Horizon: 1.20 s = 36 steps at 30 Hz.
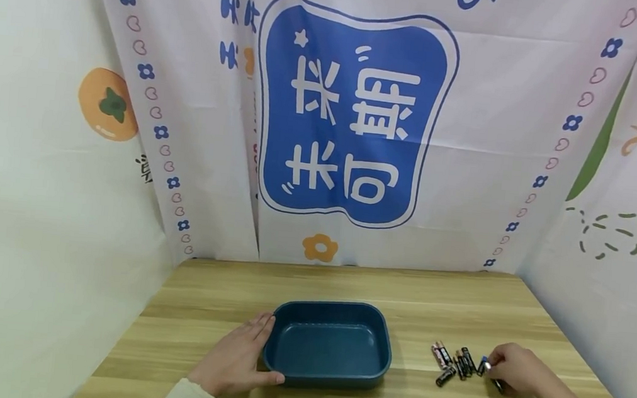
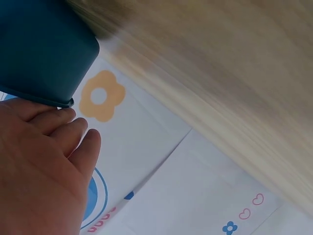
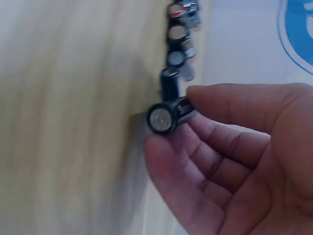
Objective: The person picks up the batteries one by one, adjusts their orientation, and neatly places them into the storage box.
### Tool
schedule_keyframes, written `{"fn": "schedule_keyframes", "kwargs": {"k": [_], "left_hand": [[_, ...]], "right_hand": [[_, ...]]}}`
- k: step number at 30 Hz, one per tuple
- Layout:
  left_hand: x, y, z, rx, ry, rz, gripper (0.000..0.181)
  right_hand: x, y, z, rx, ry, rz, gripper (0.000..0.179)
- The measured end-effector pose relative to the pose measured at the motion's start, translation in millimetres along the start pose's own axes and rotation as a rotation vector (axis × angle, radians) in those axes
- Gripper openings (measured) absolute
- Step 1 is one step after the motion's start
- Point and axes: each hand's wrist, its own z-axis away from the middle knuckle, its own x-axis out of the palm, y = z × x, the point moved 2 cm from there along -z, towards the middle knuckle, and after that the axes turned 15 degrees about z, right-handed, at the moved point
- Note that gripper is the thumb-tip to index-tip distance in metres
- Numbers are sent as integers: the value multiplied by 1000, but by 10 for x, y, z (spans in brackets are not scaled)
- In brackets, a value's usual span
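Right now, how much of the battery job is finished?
Done: little, it seems. The dark blue tray is out, the left hand at its side, but no batteries show inside. In hand: one battery, held by the right hand. Left: probably the other batteries, lying on the table.
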Motion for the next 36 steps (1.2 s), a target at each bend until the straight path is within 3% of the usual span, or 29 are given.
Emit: {"fn": "schedule_keyframes", "kwargs": {"k": [5,15,21,27,36], "left_hand": [[2,-8,-5,24,2,1,111],[62,-18,29,7,5,15,109],[43,-18,-20,18,11,11,110],[7,-23,-20,34,17,3,109],[9,-16,1,19,21,6,111]], "right_hand": [[-25,20,-37,-55,-39,-303,20],[12,99,-146,-46,-116,-728,49],[-26,61,-158,-18,-71,-814,63],[-22,-99,-181,0,-58,-879,65],[-74,-326,-232,-117,-118,-1038,56]]}}
